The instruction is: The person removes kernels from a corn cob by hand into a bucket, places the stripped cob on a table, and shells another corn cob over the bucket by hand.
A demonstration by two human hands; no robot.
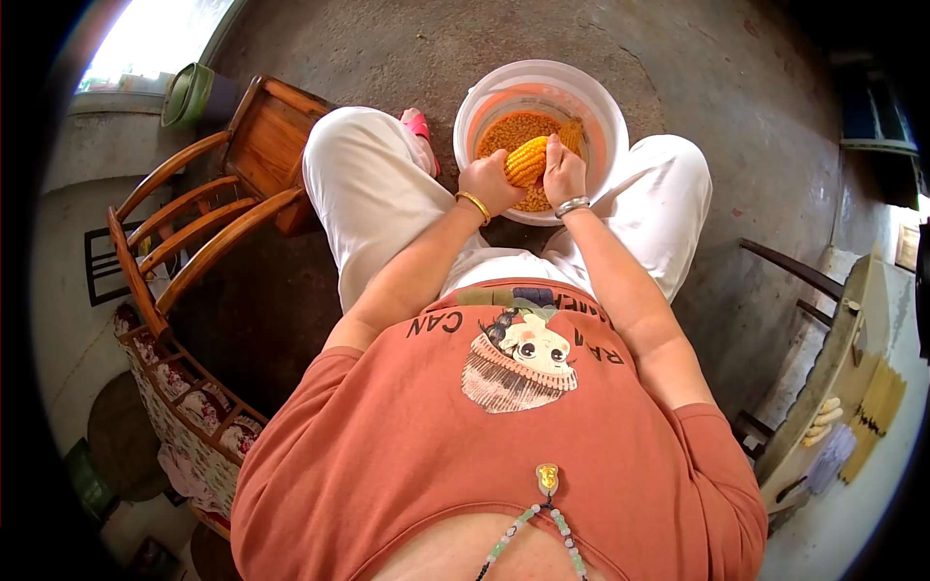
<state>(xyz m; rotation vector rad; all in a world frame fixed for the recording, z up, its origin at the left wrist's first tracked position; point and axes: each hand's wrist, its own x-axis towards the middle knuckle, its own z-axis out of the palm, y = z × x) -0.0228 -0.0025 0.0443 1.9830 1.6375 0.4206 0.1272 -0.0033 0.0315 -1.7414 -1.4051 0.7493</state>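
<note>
A yellow ear of corn point(526, 162) is held between my two hands above a white bucket point(472, 97). My left hand point(490, 183), with a gold bracelet at the wrist, is closed around the ear's left end. My right hand point(565, 176), wearing a silver bangle, grips the right side with its thumb raised along the cob. Loose corn kernels point(513, 129) lie in the bucket below. Another cob-like piece point(572, 133) shows inside the bucket behind my right thumb, partly hidden. The bucket stands on the floor between my knees.
A wooden armchair point(266, 136) stands to the left, near a green bin point(188, 95). At the right is a table point(823, 378) bearing pale cobs point(822, 422) and other items. A patterned cloth-covered seat point(194, 426) is at the lower left. Concrete floor point(387, 58) extends ahead.
</note>
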